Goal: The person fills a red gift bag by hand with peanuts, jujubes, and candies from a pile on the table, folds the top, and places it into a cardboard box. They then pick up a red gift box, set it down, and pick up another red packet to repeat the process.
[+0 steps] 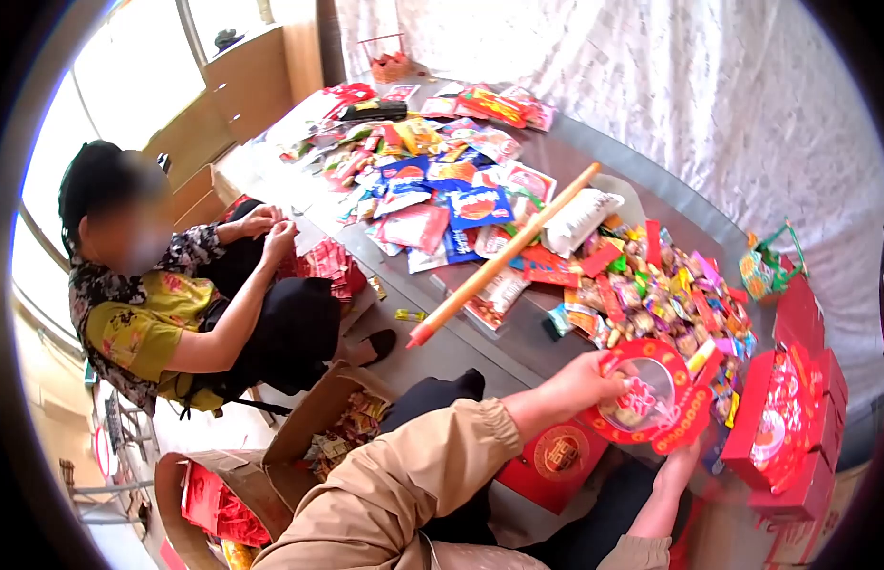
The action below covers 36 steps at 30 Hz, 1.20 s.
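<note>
A red candy bag [684,408] with a clear round window and gold print is held up over my lap. My left hand [585,388] pinches its left edge, thumb on the front. My right hand [672,467] grips it from below, with its fingers partly hidden behind the bag. Through the window some contents show, too small to name. Below the bag, a red box [559,458] with a round gold emblem sits by my legs. Just beyond my hands lies a heap of wrapped candies [665,294] on the table.
Snack packets [480,206] cover the table's far part, and a long orange stick [509,252] lies across. Red boxes [794,418] stand at right. Open cartons [299,437] are at lower left. A seated person [166,294] handles something small at left.
</note>
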{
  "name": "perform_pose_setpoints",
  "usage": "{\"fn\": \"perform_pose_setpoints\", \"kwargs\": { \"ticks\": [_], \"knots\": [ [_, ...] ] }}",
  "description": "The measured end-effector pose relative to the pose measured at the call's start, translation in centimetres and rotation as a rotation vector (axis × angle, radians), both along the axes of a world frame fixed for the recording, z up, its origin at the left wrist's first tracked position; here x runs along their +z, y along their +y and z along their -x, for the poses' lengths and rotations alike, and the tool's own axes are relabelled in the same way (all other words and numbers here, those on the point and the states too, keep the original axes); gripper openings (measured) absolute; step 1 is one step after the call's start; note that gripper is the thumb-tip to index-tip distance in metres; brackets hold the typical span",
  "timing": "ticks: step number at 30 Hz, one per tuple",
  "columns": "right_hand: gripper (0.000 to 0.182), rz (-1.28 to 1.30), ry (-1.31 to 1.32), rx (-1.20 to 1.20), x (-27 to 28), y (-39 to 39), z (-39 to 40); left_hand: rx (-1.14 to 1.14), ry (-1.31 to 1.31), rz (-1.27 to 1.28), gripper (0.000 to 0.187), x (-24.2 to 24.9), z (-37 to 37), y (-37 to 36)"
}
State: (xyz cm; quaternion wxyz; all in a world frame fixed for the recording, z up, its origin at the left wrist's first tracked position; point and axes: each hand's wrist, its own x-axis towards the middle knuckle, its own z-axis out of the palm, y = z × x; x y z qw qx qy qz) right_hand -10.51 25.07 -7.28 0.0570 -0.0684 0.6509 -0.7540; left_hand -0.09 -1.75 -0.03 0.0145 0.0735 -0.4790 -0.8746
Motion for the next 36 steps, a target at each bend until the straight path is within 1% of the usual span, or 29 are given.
{"fn": "perform_pose_setpoints", "kwargs": {
  "ticks": [2, 3, 4, 6, 7, 10, 11, 14, 15, 18, 21, 24, 25, 27, 28, 29, 30, 31, 33, 34, 35, 36],
  "knots": [
    [0.045, -0.158, 0.059, -0.029, 1.0, -2.3, -1.2, 0.012, 0.033, -0.015, 0.016, 1.1, -0.3, 0.2],
    [0.045, -0.154, 0.082, 0.101, 0.3, -2.0, -1.1, 0.019, 0.062, -0.039, 0.015, 0.3, 0.1, 0.5],
    [0.047, -0.277, 0.148, 0.093, -0.6, -1.8, -1.0, -0.004, 0.019, -0.034, 0.015, 1.6, -0.5, 0.3],
    [0.053, -0.52, 0.286, 0.073, -3.2, -1.3, -0.3, 0.003, 0.032, -0.025, 0.015, 1.6, -0.3, 0.5],
    [0.054, -0.434, 0.294, 0.073, -4.4, -0.9, 0.2, -0.007, 0.055, -0.045, 0.015, 1.2, -0.1, 0.6],
    [0.054, -0.382, 0.282, 0.039, -5.9, -0.9, 0.9, 0.028, 0.067, -0.077, 0.016, 0.8, 0.4, 1.1],
    [0.056, -0.489, 0.365, 0.014, -5.9, -0.8, 1.2, -0.001, 0.078, -0.108, 0.016, 0.9, 0.4, 0.9],
    [0.056, -0.622, 0.376, 0.018, -5.8, -0.5, 0.8, 0.018, 0.068, -0.135, 0.017, 0.9, 0.5, 1.2],
    [0.055, -0.641, 0.432, 0.003, -6.6, -0.1, 1.0, 0.031, 0.071, -0.136, 0.017, 0.9, 0.6, 1.3],
    [0.054, -0.6, 0.393, 0.002, -6.8, -0.2, 1.1, 0.048, 0.075, -0.15, 0.016, 0.9, 0.3, 1.5],
    [0.061, -0.595, 0.3, 0.029, -6.0, -0.4, 1.1, 0.025, 0.097, -0.182, 0.017, 0.7, 0.1, 1.3],
    [0.058, -0.57, 0.345, 0.015, -7.2, 0.4, 1.8, 0.067, 0.086, -0.177, 0.017, 1.0, 0.0, 1.5],
    [0.057, -0.626, 0.386, 0.014, -7.2, 0.3, 1.8, 0.077, 0.08, -0.15, 0.017, 1.1, -0.1, 1.4],
    [0.055, -0.747, 0.462, -0.007, -6.2, -0.3, 1.3, 0.121, 0.081, -0.095, 0.015, 0.9, -0.1, 1.4],
    [0.051, -0.996, 0.499, -0.016, -4.8, -0.8, 0.8, 0.135, 0.067, -0.087, 0.015, 0.9, -0.1, 1.4],
    [0.044, -0.812, 0.615, -0.037, -6.2, -0.8, 1.4, 0.118, 0.064, -0.094, 0.014, 0.5, -0.2, 1.3],
    [0.037, -1.095, 0.85, -0.11, -4.1, -2.0, 0.2, 0.06, 0.059, -0.057, 0.013, 0.7, -0.6, 0.6],
    [0.032, -1.016, 0.802, -0.11, -1.9, -3.4, -0.7, 0.07, 0.083, -0.054, 0.012, 1.3, -0.8, 0.5],
    [0.024, -0.851, 0.711, -0.117, 2.4, -6.1, -2.5, 0.185, -0.005, -0.046, 0.016, 2.6, -1.0, 0.4],
    [0.019, -0.842, 0.652, -0.183, 2.2, -6.1, -2.5, 0.224, -0.015, -0.119, 0.018, 2.5, -1.1, 0.3],
    [0.019, -0.894, 0.714, -0.132, 1.7, -5.3, -2.0, 0.304, -0.029, -0.16, 0.021, 2.3, -0.9, -0.1],
    [0.019, -0.936, 0.771, -0.064, 1.5, -4.7, -1.7, 0.434, -0.044, -0.151, 0.023, 1.6, -0.5, -0.4]
  ]
}}
